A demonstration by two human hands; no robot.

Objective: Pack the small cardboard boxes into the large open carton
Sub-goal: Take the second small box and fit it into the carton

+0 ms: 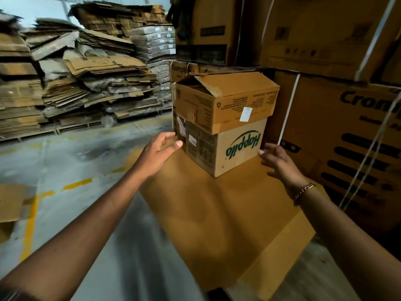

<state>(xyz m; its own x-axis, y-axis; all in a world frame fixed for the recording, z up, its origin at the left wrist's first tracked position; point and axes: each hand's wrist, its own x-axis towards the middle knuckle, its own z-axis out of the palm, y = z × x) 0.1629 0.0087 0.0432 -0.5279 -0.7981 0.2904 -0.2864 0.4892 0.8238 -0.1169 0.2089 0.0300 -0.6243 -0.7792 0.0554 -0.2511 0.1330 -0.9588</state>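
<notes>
Both hands, left and right, reach with each grip spread apart and empty, flanking the lower box of two stacked at the far edge of a flat carton top; another box rests on it.

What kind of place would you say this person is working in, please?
Most likely a warehouse or packing depot: heaps of flattened cardboard on pallets, strapped cartons stacked high, and a concrete floor with yellow lines.
</notes>
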